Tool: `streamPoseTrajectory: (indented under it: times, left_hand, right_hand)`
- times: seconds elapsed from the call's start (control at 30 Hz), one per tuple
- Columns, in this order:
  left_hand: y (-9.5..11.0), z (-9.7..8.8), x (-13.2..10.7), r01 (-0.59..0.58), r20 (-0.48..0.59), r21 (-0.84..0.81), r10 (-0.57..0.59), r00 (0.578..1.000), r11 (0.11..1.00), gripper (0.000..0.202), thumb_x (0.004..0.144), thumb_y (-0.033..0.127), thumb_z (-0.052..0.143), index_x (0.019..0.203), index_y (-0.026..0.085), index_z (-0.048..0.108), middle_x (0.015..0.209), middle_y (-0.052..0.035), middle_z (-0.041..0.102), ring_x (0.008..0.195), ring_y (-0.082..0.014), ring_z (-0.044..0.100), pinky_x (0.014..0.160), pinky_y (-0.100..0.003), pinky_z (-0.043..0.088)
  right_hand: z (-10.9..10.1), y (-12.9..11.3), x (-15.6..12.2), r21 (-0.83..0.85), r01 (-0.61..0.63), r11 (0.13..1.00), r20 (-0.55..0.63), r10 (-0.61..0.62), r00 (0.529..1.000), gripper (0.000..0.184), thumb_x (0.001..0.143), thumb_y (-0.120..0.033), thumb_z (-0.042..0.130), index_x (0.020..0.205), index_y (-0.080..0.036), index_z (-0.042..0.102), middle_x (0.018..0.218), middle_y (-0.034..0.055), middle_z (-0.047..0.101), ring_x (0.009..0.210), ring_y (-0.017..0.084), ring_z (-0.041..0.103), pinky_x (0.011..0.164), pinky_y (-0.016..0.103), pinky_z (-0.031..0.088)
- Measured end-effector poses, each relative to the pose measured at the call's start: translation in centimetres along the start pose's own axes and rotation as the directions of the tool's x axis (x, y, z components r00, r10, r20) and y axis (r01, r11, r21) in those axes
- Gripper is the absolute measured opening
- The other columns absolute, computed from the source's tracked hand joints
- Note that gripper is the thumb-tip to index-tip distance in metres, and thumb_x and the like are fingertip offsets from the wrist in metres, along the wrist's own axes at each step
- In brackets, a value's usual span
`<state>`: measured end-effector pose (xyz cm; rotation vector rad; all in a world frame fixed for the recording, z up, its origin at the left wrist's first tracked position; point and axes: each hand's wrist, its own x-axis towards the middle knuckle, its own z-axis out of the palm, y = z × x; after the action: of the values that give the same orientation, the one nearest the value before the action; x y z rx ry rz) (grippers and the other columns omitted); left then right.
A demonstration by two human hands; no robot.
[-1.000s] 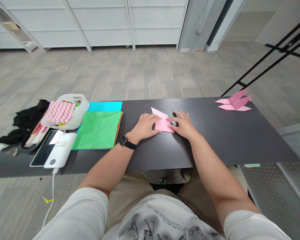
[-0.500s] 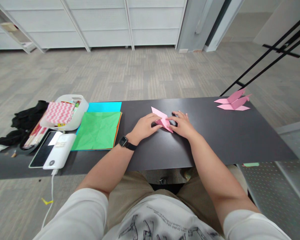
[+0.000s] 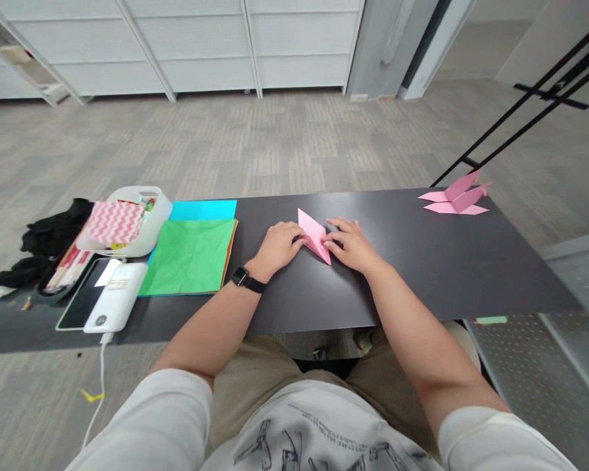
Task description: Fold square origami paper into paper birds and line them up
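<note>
A pink folded origami paper (image 3: 313,234), shaped like a narrow diamond, lies slanted on the dark table between my hands. My left hand (image 3: 281,247) pinches its left corner with thumb and fingers. On the other side, my right hand (image 3: 352,245) has its thumb and index finger closed on the right corner, with the other fingers bent over the tabletop. Parts of both corners are hidden under the fingertips. Two finished-looking pink paper birds (image 3: 459,194) stand side by side at the table's far right.
To my left lies a stack of coloured paper, green sheet (image 3: 191,256) on top, blue sheet (image 3: 203,209) behind. Beyond it are a white basket (image 3: 161,219), a phone (image 3: 78,301), a white power bank (image 3: 116,297) with a cable, and black cloth (image 3: 59,229). The dark table (image 3: 422,275) extends right.
Both hands have shifted slightly left. The pink paper now lies flatter and shows more of its upper face, with my fingers drawn back to its side corners.
</note>
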<state>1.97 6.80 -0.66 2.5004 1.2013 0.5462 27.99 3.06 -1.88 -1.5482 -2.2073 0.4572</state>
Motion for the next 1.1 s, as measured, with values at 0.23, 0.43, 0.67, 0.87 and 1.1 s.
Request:
streamPoseTrajectory:
  times: [0.23,0.43,0.67,0.87,1.1]
  left_hand:
    - [-0.2,0.5,-0.1,0.060,-0.036,-0.010,-0.061,0.998,0.998,0.020,0.107,0.034,0.059,0.109,0.025,0.076,0.129,-0.0075,0.072,0.120,-0.0276,0.064,0.112,-0.049,0.047]
    - [-0.5,1.1,-0.2,0.085,-0.064,0.001,-0.085,0.994,0.996,0.015,0.104,0.031,0.060,0.103,0.024,0.074,0.129,-0.0077,0.071,0.123,-0.0284,0.063,0.114,-0.051,0.047]
    - [-0.5,1.3,-0.1,0.118,-0.093,-0.003,-0.117,0.989,0.993,0.013,0.102,0.029,0.061,0.101,0.023,0.073,0.131,-0.0096,0.069,0.125,-0.0289,0.062,0.116,-0.051,0.047]
    - [-0.4,1.4,-0.1,0.142,-0.109,-0.007,-0.142,0.984,0.990,0.010,0.100,0.028,0.064,0.097,0.022,0.072,0.132,-0.0099,0.069,0.128,-0.0293,0.061,0.117,-0.051,0.047]
    - [0.0,1.4,0.0,0.177,-0.111,0.017,-0.174,0.978,0.984,0.007,0.098,0.026,0.067,0.094,0.023,0.072,0.134,-0.0085,0.069,0.128,-0.0298,0.061,0.116,-0.050,0.046]
  right_hand:
    - [0.0,0.0,0.2,0.041,0.081,0.996,0.004,-0.081,0.997,0.017,0.096,-0.037,0.071,0.110,-0.034,0.081,0.149,0.0011,0.069,0.151,0.034,0.051,0.127,0.073,0.027]
    - [-0.2,-0.4,0.3,0.058,0.184,0.981,0.012,-0.185,0.983,0.024,0.103,-0.036,0.061,0.107,-0.031,0.084,0.132,0.0053,0.077,0.127,0.028,0.065,0.119,0.056,0.043]
    - [-0.3,-1.1,0.2,0.136,0.247,0.960,0.065,-0.257,0.964,0.030,0.104,-0.034,0.057,0.110,-0.032,0.086,0.122,0.0059,0.079,0.117,0.026,0.068,0.114,0.052,0.049]
    - [0.1,-1.5,0.0,0.130,0.246,0.961,0.052,-0.254,0.966,0.027,0.103,-0.031,0.060,0.105,-0.032,0.087,0.118,0.0062,0.078,0.115,0.026,0.068,0.113,0.050,0.050]
    - [1.1,-0.9,0.2,0.134,0.320,0.938,-0.021,-0.321,0.947,0.022,0.102,-0.024,0.064,0.104,-0.029,0.085,0.115,0.0060,0.079,0.110,0.025,0.070,0.104,0.046,0.051]
